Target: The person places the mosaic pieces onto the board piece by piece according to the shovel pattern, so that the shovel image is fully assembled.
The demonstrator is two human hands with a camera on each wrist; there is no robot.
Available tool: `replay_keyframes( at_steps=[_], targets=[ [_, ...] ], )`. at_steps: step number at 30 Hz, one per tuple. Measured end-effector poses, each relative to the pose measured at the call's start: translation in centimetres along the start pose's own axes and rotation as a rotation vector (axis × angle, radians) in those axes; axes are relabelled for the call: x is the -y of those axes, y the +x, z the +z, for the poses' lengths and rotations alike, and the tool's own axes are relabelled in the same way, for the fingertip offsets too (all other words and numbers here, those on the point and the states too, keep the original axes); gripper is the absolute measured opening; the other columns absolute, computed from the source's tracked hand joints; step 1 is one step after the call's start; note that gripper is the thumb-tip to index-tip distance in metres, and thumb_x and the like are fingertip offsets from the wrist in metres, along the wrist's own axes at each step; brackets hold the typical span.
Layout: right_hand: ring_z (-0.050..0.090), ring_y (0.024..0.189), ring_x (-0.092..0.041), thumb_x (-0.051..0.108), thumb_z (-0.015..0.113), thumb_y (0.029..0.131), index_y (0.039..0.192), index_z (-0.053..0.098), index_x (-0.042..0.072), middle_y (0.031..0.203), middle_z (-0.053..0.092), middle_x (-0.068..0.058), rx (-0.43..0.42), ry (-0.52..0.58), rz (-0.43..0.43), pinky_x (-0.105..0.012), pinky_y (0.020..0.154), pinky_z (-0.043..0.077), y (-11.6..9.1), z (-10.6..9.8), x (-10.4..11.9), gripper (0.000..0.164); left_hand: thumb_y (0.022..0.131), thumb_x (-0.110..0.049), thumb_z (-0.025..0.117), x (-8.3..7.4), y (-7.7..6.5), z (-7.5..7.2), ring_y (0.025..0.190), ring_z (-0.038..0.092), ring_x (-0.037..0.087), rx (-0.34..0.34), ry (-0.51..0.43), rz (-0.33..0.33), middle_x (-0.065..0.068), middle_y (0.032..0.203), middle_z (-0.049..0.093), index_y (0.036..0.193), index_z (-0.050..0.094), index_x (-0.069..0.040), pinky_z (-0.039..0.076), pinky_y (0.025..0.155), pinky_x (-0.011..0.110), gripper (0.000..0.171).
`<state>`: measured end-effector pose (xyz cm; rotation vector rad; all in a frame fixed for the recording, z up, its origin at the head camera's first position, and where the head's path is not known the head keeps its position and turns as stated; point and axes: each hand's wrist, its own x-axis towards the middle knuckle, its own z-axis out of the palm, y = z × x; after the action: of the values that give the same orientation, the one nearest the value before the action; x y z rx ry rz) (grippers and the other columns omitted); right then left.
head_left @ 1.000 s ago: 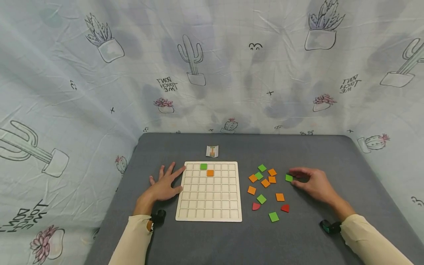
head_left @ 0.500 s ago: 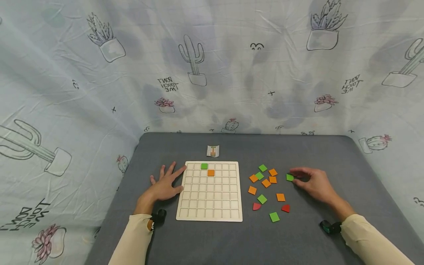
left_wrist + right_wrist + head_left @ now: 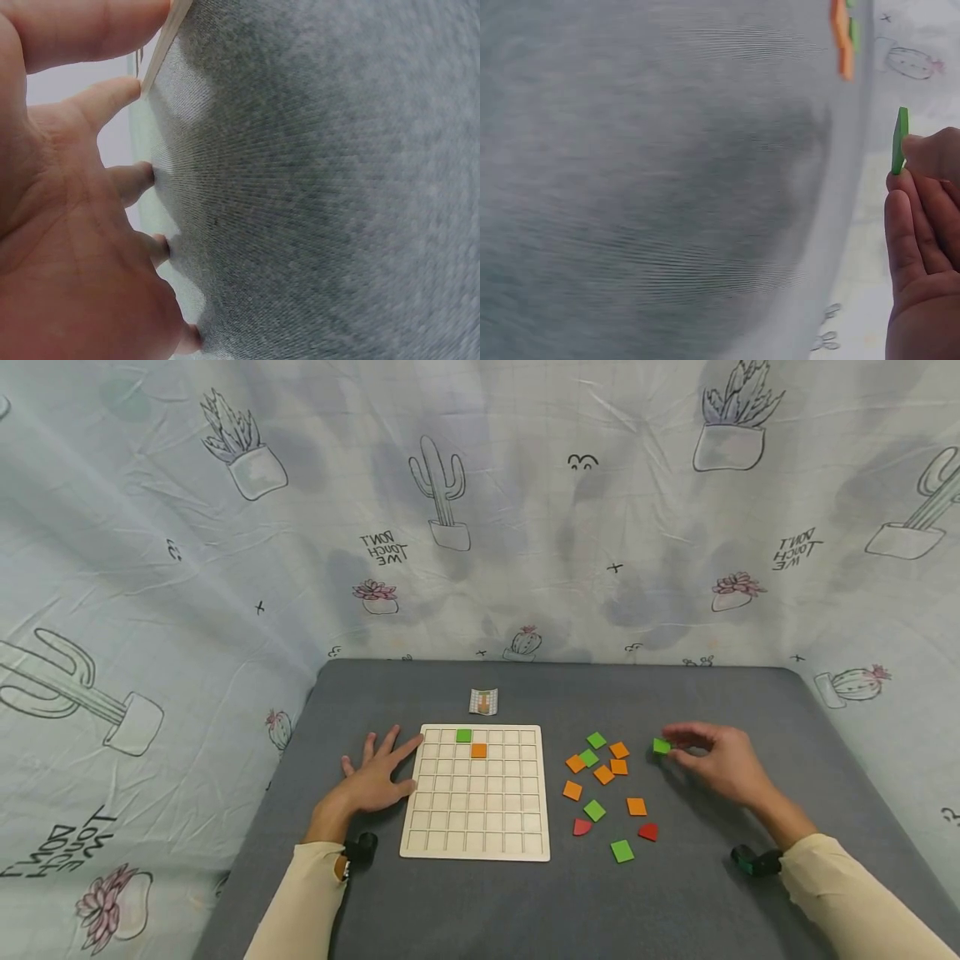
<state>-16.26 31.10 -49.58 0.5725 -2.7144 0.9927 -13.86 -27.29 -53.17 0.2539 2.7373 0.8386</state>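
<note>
My right hand [image 3: 716, 762] pinches a green square tile [image 3: 901, 141] between thumb and fingertips, raised over the table to the right of the loose tiles. With fingers spread, my left hand [image 3: 372, 781] rests at the left edge of a pale wooden grid board [image 3: 472, 793]; its thumb and index fingertip touch the board's edge in the left wrist view. On the board, a green tile [image 3: 463, 736] lies in the top row and an orange tile [image 3: 478, 751] lies one row below, one column to the right.
Several loose orange and green square tiles [image 3: 603, 774] lie right of the board, with two red rounded-corner pieces [image 3: 582, 827] nearer the front. A small printed card [image 3: 483, 702] lies behind the board. Patterned cloth [image 3: 510, 527] hangs around the grey table [image 3: 465, 910].
My right hand has lifted the green tile up from the table and shifted slightly away from me. My left hand stays in place at the board.
</note>
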Motion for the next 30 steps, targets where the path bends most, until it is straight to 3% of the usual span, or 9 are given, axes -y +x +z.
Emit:
replay_keyframes(
  at_steps=[6,12,16,19,23,26,30],
  targets=[
    [0.080,0.098,-0.022,0.004,0.090,0.090,0.122,0.083,0.012,0.113,0.084,-0.006,-0.022,-0.041,-0.025,-0.003,0.085,0.049,1.2,-0.5,1.2,0.034,0.105,-0.028,0.068,0.1,0.2,0.1,0.165,-0.013,0.061,-0.001,0.013,0.000,0.021,0.185,0.005,0.175,0.031,-0.031,-0.012,0.110,0.096,0.079],
    [0.078,0.102,-0.020,0.006,0.087,0.093,0.125,0.082,0.014,0.117,0.084,-0.005,-0.011,0.003,-0.065,0.002,0.090,0.044,2.5,-0.4,3.0,0.033,0.105,-0.030,0.068,0.3,0.3,0.2,0.166,-0.013,0.059,0.002,0.027,-0.008,0.018,0.185,0.004,0.175,0.030,-0.036,-0.011,0.111,0.096,0.081],
    [0.077,0.104,-0.020,0.005,0.085,0.095,0.127,0.081,0.014,0.119,0.083,-0.005,-0.009,0.021,-0.093,-0.015,0.093,0.058,3.7,0.3,4.2,0.034,0.104,-0.027,0.068,0.1,0.2,0.1,0.165,-0.013,0.061,-0.006,0.008,0.003,0.021,0.184,0.005,0.175,0.031,-0.033,-0.013,0.110,0.096,0.080],
    [0.077,0.104,-0.023,0.002,0.084,0.094,0.127,0.081,0.012,0.119,0.083,-0.005,-0.004,0.038,-0.130,-0.017,0.095,0.059,4.8,1.1,5.2,0.034,0.104,-0.028,0.068,0.0,0.0,0.0,0.165,-0.014,0.061,0.001,0.003,-0.003,0.022,0.184,0.004,0.175,0.031,-0.032,-0.014,0.111,0.095,0.080],
    [0.077,0.105,-0.026,0.001,0.084,0.094,0.126,0.081,0.010,0.120,0.083,-0.006,0.008,0.076,-0.167,-0.033,0.097,0.063,6.3,2.2,6.6,0.033,0.105,-0.029,0.068,0.5,0.2,0.2,0.165,-0.014,0.060,0.003,0.013,0.000,0.020,0.185,0.003,0.175,0.030,-0.035,-0.013,0.111,0.095,0.080],
    [0.077,0.107,-0.030,0.000,0.083,0.094,0.126,0.081,0.008,0.123,0.082,-0.009,0.028,0.100,-0.177,-0.058,0.096,0.062,7.3,3.1,7.6,0.033,0.106,-0.029,0.068,0.9,0.4,0.4,0.165,-0.013,0.060,-0.001,0.019,0.009,0.020,0.185,0.004,0.175,0.029,-0.039,-0.012,0.110,0.096,0.080],
    [0.077,0.109,-0.032,0.001,0.083,0.095,0.127,0.080,0.006,0.125,0.081,-0.011,0.052,0.136,-0.183,-0.061,0.099,0.061,8.4,4.1,8.7,0.033,0.105,-0.030,0.069,1.0,0.4,0.4,0.165,-0.012,0.061,-0.009,0.020,0.020,0.020,0.185,0.005,0.174,0.029,-0.041,-0.011,0.109,0.097,0.081]
  ],
)
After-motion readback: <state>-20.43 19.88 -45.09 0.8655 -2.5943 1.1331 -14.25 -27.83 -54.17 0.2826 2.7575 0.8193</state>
